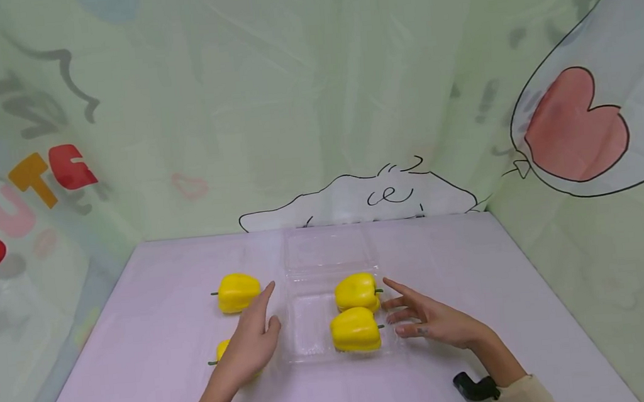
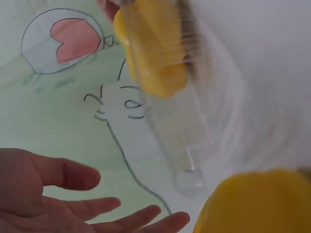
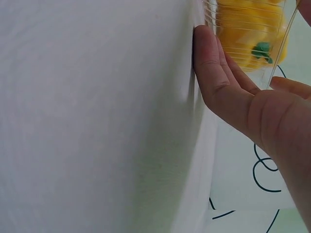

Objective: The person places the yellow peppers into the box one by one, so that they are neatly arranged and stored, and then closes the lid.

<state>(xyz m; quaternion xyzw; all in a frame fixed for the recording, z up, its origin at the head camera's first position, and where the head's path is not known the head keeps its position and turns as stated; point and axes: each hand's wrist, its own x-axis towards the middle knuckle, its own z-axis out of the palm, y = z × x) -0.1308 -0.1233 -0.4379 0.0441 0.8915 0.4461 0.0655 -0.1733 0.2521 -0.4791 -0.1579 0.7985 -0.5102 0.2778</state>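
- So, left hand (image 1: 255, 342): fingers apart, gripping nothing, just beside the far loose pepper (image 1: 236, 293) and partly hiding the near loose pepper (image 1: 222, 349).
- Right hand (image 1: 438, 322): fingers loose, by the right side of the clear container (image 1: 309, 328); can't tell remotely if they touch.
- I'd call it mid-loading; next probably needs a left-hand grip on a loose pepper.
- Boxed peppers (image 1: 355, 329): glossy yellow, green stems, container's right half.
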